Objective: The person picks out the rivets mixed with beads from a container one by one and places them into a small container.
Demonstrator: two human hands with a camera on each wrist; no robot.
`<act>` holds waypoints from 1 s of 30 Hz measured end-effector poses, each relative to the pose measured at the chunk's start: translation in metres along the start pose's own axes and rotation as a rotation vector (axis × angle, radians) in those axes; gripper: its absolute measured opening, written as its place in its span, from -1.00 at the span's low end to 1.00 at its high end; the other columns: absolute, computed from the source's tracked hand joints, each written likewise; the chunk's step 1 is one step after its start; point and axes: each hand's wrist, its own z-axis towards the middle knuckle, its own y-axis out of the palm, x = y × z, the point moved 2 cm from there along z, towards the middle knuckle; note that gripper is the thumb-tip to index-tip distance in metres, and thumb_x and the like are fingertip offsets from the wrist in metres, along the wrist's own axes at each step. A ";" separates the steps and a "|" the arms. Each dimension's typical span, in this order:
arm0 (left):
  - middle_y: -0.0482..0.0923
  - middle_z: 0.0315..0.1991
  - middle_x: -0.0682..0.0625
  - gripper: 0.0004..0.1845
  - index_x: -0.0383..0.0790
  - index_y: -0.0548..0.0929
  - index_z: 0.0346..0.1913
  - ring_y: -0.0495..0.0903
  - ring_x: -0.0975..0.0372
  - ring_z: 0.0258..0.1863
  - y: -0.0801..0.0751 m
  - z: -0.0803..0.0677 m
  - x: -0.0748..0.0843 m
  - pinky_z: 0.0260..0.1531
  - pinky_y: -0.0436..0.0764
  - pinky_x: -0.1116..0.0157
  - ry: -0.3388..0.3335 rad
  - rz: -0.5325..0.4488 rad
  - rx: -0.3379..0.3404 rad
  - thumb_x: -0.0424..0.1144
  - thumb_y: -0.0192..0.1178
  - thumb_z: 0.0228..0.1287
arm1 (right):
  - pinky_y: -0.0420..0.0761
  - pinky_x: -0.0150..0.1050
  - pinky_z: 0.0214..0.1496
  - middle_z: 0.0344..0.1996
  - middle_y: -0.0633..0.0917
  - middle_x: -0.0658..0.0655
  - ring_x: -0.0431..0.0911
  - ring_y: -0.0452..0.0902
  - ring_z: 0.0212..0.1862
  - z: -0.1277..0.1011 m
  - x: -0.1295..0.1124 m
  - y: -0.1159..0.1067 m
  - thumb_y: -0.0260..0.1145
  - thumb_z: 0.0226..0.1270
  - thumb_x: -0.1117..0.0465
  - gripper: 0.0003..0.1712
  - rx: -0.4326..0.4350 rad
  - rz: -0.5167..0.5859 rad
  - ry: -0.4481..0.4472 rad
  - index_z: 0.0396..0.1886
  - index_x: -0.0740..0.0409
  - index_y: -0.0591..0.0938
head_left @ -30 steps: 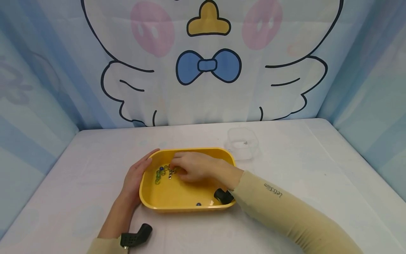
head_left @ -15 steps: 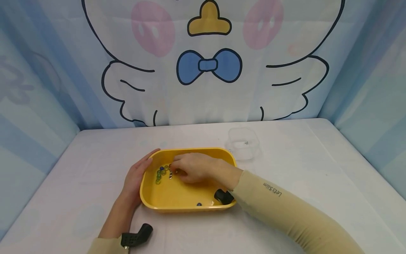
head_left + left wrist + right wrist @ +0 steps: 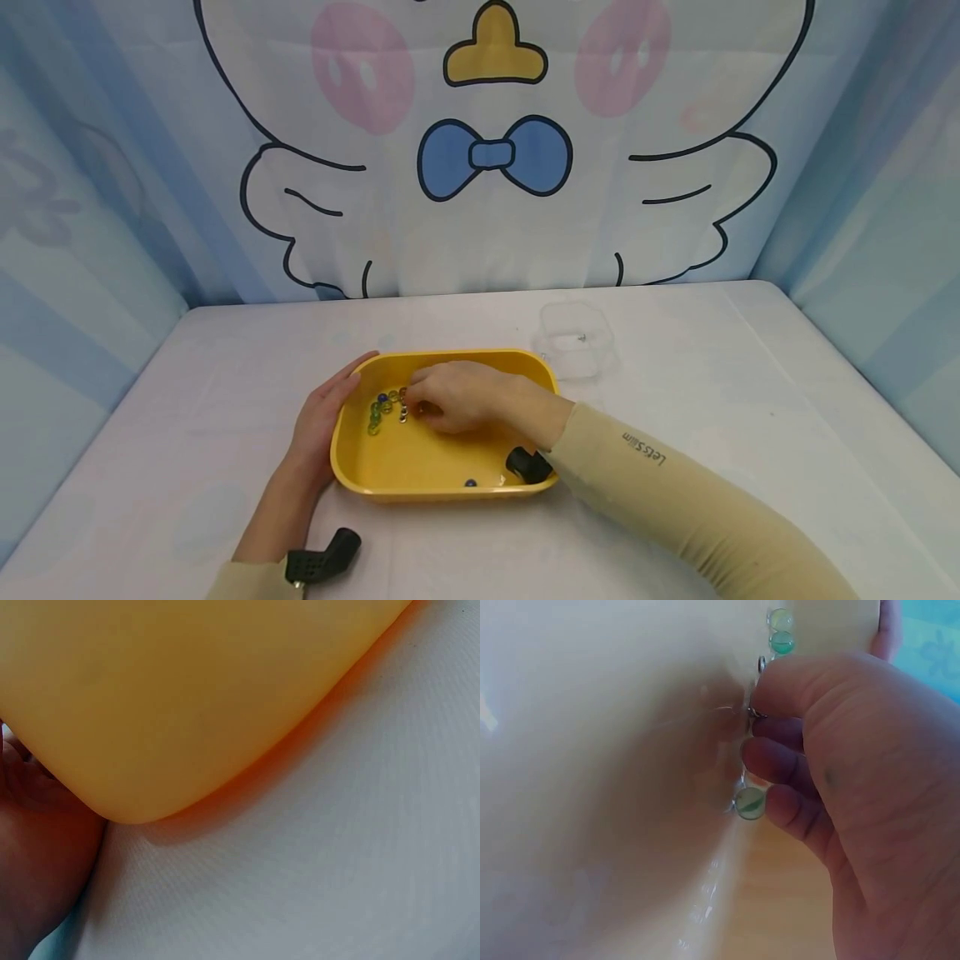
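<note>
My left hand (image 3: 322, 421) rests along the left wall of a yellow tray (image 3: 420, 467), thumb at its rim and fingers along the outside. My right hand (image 3: 461, 396) reaches into the tray, its thumb and fingertips bent together around a small metal piece (image 3: 757, 713), mostly hidden. Right beside those fingertips, a short row of silver pieces (image 3: 403, 414) lies on the tray floor. Left of it are several green and yellowish glass marbles (image 3: 374, 419) and a blue one (image 3: 382, 398). In the right wrist view, a clear-green marble (image 3: 751, 803) sits by the lower fingers.
One blue marble (image 3: 470, 482) lies at the tray's near wall. Behind the tray's right corner stands a clear plastic box (image 3: 588, 362) with a tiny metal piece (image 3: 581, 337) seen at it. A white cloth covers the table (image 3: 675, 350); printed curtains (image 3: 495, 233) enclose it.
The silver pieces by my right fingertips have gone from a branching cluster to a straighter row. My right fingers have shifted slightly; the left hand stays on the tray.
</note>
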 end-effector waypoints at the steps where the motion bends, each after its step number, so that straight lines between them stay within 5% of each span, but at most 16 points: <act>1: 0.24 0.51 0.11 -0.46 -0.04 0.29 0.55 0.23 0.29 0.45 0.000 0.000 0.000 0.34 0.31 0.38 0.001 -0.001 -0.001 -0.01 -0.16 0.64 | 0.46 -0.51 -0.05 -0.17 0.55 -0.06 -0.22 0.45 -0.17 0.000 0.000 0.000 0.28 0.46 0.21 -0.85 -0.001 -0.002 -0.001 -0.05 0.03 0.69; 30: 0.25 0.50 0.11 -0.46 -0.03 0.29 0.55 0.23 0.29 0.45 0.001 0.001 0.000 0.35 0.31 0.37 0.000 0.006 -0.002 0.00 -0.16 0.64 | 0.45 -0.46 -0.29 -0.40 0.53 -0.08 -0.22 0.44 -0.31 0.000 -0.001 0.000 0.32 0.39 0.26 -0.90 -0.053 0.015 0.019 -0.33 -0.03 0.61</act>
